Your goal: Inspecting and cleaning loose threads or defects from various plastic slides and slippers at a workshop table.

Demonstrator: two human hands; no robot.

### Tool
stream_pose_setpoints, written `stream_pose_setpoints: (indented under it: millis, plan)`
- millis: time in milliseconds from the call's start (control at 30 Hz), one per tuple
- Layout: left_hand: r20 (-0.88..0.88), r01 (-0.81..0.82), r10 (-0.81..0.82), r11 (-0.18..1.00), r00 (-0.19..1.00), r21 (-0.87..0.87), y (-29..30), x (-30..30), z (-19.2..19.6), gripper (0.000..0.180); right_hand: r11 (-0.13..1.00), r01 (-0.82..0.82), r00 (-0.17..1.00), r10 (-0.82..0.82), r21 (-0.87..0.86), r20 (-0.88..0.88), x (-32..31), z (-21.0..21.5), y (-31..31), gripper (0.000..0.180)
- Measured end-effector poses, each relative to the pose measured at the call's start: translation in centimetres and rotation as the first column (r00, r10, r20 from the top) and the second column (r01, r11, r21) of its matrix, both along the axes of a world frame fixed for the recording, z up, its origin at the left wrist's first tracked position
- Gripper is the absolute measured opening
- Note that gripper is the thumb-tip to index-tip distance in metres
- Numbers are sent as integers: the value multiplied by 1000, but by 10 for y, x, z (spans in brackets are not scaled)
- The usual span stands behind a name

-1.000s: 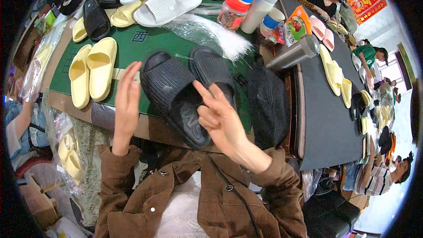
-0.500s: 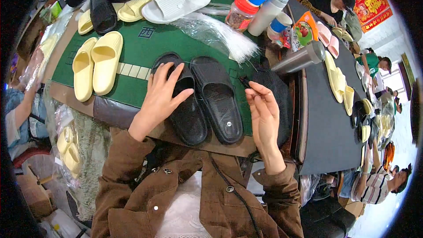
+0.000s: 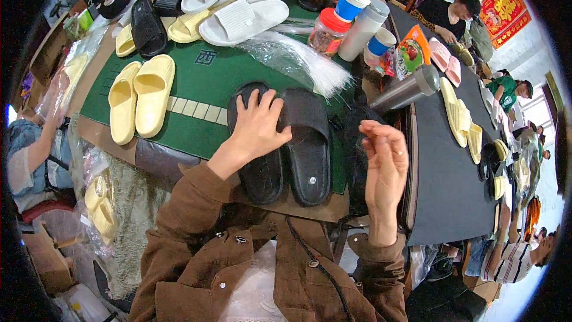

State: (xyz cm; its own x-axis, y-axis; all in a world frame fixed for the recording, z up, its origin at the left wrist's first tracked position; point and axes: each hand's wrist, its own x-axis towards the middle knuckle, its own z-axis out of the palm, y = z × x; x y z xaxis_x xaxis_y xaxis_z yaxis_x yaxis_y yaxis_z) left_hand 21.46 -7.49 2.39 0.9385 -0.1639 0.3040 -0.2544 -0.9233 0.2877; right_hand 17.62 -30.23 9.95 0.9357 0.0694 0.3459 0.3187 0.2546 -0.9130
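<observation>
Two black slippers lie side by side on the green table mat [image 3: 214, 89], toes pointing away from me. My left hand [image 3: 255, 131] rests over the strap of the left black slipper [image 3: 261, 180], fingers spread, its thumb reaching to the edge of the right black slipper [image 3: 307, 149]. Much of the left strap is hidden under that hand. My right hand [image 3: 384, 164] is raised to the right of the pair, apart from it, thumb and fingertips drawn together. Whatever it may pinch is too small to make out. A small black piece [image 3: 335, 122] lies beside the right slipper.
Left of the pair stand pale yellow slippers [image 3: 152, 95]. Grey slippers [image 3: 244, 21] and others are heaped at the far left, near a bundle of clear plastic strands [image 3: 322, 65]. A red-lidded jar [image 3: 329, 30] and steel tumbler [image 3: 411, 86] stand right. Co-workers sit around.
My right hand has moved right and slightly down, away from the small black piece. My left hand stays on the left slipper, its thumb now nearer the right one. The whole view has shifted slightly.
</observation>
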Motion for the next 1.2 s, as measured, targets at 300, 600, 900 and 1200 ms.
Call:
stream_pose_setpoints:
  millis: [300, 600, 900, 1200]
  plan:
    - [81, 249, -245, 967, 966, -44, -2, -14, -6, 51, 994, 36, 887, -81, 106, 454, -4, 33, 12, 13]
    - [292, 385, -277, 815, 915, -433, -6, -57, 22, 36, 945, -303, 953, 298, -126, -58, -26, -22, 23, 14]
    - [-64, 279, -650, 411, 757, -868, -17, -89, 28, 34, 789, -581, 800, 599, -202, 36, -35, -25, 26, 13]
    - [225, 309, -229, 840, 947, -446, 16, -82, 36, 9, 814, -581, 807, 575, 7, 136, -44, -8, -5, 16]
